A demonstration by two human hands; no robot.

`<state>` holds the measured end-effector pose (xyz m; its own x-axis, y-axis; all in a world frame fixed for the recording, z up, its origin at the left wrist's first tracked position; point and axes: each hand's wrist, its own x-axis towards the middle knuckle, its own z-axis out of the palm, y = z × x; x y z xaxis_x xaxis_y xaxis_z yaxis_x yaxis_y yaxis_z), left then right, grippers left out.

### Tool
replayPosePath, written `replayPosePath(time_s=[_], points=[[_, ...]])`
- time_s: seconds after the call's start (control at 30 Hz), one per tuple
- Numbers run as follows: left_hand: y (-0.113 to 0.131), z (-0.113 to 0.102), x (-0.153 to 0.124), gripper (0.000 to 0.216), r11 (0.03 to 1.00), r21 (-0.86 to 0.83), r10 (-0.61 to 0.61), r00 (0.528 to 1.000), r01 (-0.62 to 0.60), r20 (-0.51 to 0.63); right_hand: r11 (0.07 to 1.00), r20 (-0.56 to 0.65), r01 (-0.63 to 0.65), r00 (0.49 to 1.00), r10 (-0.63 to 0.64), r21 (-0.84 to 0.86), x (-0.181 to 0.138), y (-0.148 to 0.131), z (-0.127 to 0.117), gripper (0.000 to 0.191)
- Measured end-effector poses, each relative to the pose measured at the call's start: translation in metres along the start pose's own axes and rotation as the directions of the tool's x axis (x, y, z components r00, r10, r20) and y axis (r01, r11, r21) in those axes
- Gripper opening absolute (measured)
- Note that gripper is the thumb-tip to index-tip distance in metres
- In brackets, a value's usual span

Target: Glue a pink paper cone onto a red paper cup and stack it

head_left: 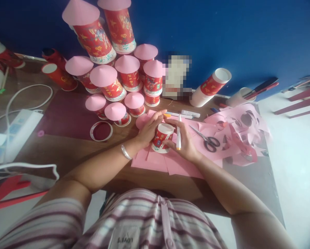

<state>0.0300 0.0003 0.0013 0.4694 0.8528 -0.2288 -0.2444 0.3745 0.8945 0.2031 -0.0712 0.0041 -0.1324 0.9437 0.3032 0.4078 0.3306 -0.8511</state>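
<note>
A short red-and-white decorated paper cup stands on pink paper in front of me, its pale end facing up. My left hand is cupped along the cup's left side, fingers stretched past its far edge. My right hand curves round the other side, with its thumb against the cup. Held upright in that same hand is a white marker with an orange-yellow end. Underneath and around the cup lie pink paper sheets.
Red cylinders with pink cone tops stand stacked at the back left. Scissors and cut pink scraps lie on the right. A red-and-white tube leans near the blue wall. A ring and a white power strip are leftward.
</note>
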Motion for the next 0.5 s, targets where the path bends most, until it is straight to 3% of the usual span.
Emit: replayPosePath(time_s=[0.1, 0.23, 0.4, 0.5], points=[[0.002, 0.003, -0.001, 0.047, 0.998, 0.048, 0.027, 0.999, -0.026, -0.023, 0.999, 0.002, 0.012, 1.000, -0.012, 0.030, 0.002, -0.006, -0.002, 0.066], [-0.002, 0.003, 0.002, 0.037, 0.997, -0.070, 0.036, 0.999, -0.037, -0.021, 0.981, -0.019, -0.028, 0.999, 0.032, 0.193, 0.004, -0.006, -0.008, 0.057], [-0.010, -0.001, 0.010, 0.042, 0.998, -0.030, 0.052, 0.999, -0.052, 0.015, 0.929, -0.064, -0.054, 0.995, 0.083, 0.367, 0.009, 0.002, -0.017, 0.063], [-0.013, -0.003, 0.010, 0.046, 0.998, 0.003, 0.059, 0.998, -0.059, 0.032, 0.921, -0.059, -0.064, 0.994, 0.094, 0.385, 0.011, 0.002, -0.020, 0.067]])
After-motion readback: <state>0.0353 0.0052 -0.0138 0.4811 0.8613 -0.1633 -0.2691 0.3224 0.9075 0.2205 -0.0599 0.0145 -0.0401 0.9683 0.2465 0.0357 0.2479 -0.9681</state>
